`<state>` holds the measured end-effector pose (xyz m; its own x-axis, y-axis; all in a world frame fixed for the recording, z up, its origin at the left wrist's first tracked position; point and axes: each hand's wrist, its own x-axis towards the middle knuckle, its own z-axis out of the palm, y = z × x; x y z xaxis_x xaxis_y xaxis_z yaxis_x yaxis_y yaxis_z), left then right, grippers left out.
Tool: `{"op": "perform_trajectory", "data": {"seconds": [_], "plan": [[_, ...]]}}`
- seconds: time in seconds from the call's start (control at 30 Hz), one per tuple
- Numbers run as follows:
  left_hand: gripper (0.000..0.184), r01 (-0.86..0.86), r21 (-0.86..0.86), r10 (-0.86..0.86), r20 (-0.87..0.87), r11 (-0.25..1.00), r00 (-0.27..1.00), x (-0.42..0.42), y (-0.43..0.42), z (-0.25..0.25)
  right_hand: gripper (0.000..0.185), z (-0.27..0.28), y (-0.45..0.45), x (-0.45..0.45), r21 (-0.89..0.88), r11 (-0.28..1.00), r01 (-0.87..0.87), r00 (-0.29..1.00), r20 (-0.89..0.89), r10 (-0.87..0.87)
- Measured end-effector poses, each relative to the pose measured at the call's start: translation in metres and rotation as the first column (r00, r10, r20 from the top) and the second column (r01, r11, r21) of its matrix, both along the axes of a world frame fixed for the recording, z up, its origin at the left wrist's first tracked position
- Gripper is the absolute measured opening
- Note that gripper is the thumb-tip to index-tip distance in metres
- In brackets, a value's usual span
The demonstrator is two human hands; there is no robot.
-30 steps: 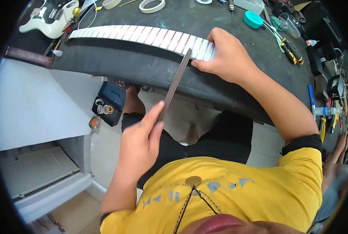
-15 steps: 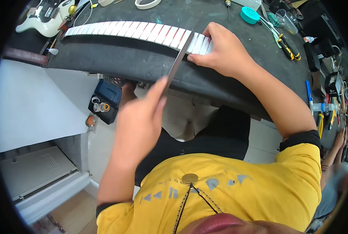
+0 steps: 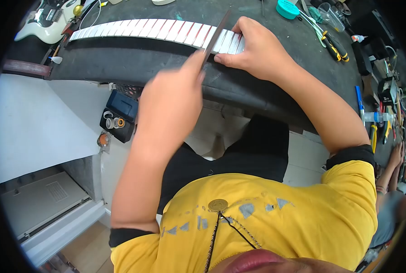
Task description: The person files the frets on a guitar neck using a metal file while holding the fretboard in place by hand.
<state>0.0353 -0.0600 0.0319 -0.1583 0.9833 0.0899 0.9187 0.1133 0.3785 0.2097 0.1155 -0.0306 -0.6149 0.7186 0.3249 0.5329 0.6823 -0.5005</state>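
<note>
A guitar neck (image 3: 144, 29) lies along the near edge of the workbench, its fretboard covered in white strips with fret lines between, some reddish. My left hand (image 3: 173, 91) is closed around the near end of a long thin metal file (image 3: 218, 34). The file slants across the fretboard toward its right end, pointing away from me. At that right end my right hand (image 3: 257, 48) grips the neck, thumb on the near side and fingers on the far side. Part of the file's handle end is hidden inside my left hand.
A white guitar body (image 3: 48, 27) lies at far left. Teal lid (image 3: 287, 9), yellow-black pliers (image 3: 334, 48) and a blue marker (image 3: 359, 102) sit to the right. Below the bench is an open black case (image 3: 120, 113). Another person's hands (image 3: 396, 157) show at the right edge.
My left hand has pushed the file forward, away from me across the fretboard. My right hand keeps its grip on the neck. The whole view has shifted slightly.
</note>
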Motion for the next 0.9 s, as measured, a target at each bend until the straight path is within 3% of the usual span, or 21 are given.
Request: {"op": "perform_trajectory", "data": {"seconds": [0.07, 0.17, 0.27, 0.4, 0.5, 0.63, 0.7, 0.8, 0.9], "plan": [[0.045, 0.046, 0.068, -0.044, -0.03, 0.997, 0.999, -0.01, -0.062, -0.008, 0.068, 0.0, -0.001, -0.001, -0.01, 1.0, 0.011, 1.0, 0.005, -0.011], [0.052, 0.015, 0.081, -0.024, 0.121, 0.997, 0.992, -0.019, -0.099, -0.011, 0.067, 0.002, -0.001, -0.001, 0.022, 1.0, 0.004, 1.0, 0.022, -0.005], [0.046, 0.068, 0.036, -0.065, -0.081, 0.997, 0.995, -0.014, -0.051, 0.0, 0.067, 0.001, -0.002, -0.002, -0.008, 1.0, 0.02, 1.0, 0.006, -0.02], [0.032, 0.165, 0.218, -0.128, -0.174, 0.962, 0.976, -0.007, 0.051, -0.021, 0.066, 0.004, -0.004, -0.001, -0.033, 0.999, 0.022, 1.0, 0.007, -0.022], [0.033, 0.127, 0.233, -0.095, -0.146, 0.964, 0.985, -0.005, 0.048, -0.028, 0.067, 0.007, -0.003, 0.0, -0.061, 0.998, 0.019, 0.999, 0.036, -0.017], [0.046, 0.049, 0.067, -0.04, -0.12, 0.997, 0.992, -0.005, -0.06, -0.007, 0.069, 0.007, -0.003, 0.0, -0.073, 0.997, 0.022, 0.998, 0.063, -0.017], [0.056, 0.054, 0.089, -0.052, -0.022, 0.995, 0.998, -0.014, -0.105, -0.01, 0.069, 0.006, -0.002, 0.0, -0.062, 0.998, 0.025, 0.998, 0.061, -0.021], [0.061, 0.027, 0.045, -0.03, 0.058, 0.999, 0.998, -0.017, -0.131, -0.003, 0.069, 0.004, -0.003, -0.002, -0.035, 0.999, 0.015, 0.999, 0.052, -0.014], [0.061, -0.001, 0.12, -0.014, 0.12, 0.993, 0.993, -0.013, -0.124, 0.002, 0.067, 0.001, -0.004, -0.001, 0.004, 1.0, 0.018, 0.999, 0.039, -0.018]]}}
